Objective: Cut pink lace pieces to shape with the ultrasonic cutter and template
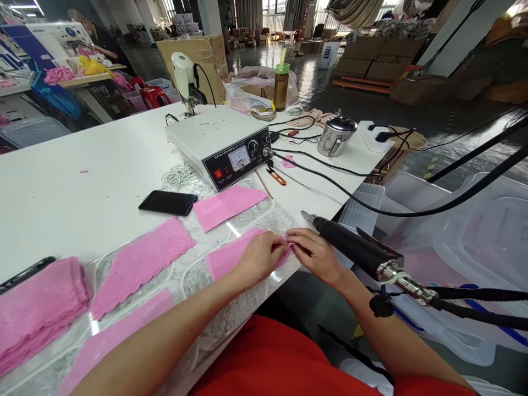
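My left hand point(260, 256) pinches a piece of pink fabric point(225, 257) near the front edge of the table, thumb and fingertips together at its right end. Close beside it, my right hand point(317, 257) has its fingertips closed on the same end; the exact grip is partly hidden. Right above my right hand is a black handheld tool point(350, 245) with a metal tip and a cable at its back. Another flat pink piece point(231, 206) lies just beyond the hands. To the left lie a scalloped lace piece point(144, 258) and a stack of pink lace pieces point(41, 313).
A control box point(223, 140) with a dial and red switch stands mid-table, its cable running right. Around it are a phone point(168, 203), orange-handled snips point(276, 176), a steel cup point(337, 136) and a bottle point(281, 88). Clear plastic bins point(454, 220) stand right of the table.
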A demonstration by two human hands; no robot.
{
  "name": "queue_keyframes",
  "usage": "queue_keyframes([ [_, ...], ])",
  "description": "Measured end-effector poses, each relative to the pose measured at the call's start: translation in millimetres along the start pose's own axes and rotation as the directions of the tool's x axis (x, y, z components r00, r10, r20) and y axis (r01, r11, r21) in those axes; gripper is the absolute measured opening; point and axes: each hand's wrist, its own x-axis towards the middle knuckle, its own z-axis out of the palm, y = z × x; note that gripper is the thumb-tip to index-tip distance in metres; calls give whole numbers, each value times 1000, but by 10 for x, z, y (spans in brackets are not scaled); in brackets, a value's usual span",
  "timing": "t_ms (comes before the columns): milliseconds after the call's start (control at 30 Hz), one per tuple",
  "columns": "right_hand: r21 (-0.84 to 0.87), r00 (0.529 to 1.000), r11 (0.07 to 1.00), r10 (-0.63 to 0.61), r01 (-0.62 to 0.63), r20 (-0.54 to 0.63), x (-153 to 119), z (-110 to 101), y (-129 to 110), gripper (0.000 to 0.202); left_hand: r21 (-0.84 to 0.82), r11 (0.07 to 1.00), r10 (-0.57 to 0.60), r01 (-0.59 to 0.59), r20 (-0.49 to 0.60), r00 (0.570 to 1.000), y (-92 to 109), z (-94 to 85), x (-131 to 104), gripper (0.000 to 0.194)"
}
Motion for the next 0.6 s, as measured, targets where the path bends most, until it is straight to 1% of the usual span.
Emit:
queue_keyframes([
  [300, -5, 1000, 1000, -19, 19, -21, -4, 4, 2, 20, -32, 999, -10, 10, -14, 1000, -2, 30, -5, 20],
  [467, 25, 999, 999, 26, -25, -19, -12, 18, -16, 20, -29, 999, -14, 13, -12, 1000, -8, 35, -6, 15],
  [600, 37, 999, 998, 43, -41, -31, -21, 31, -8, 20, -47, 999, -14, 14, 2, 1000, 2, 33, 3, 18],
])
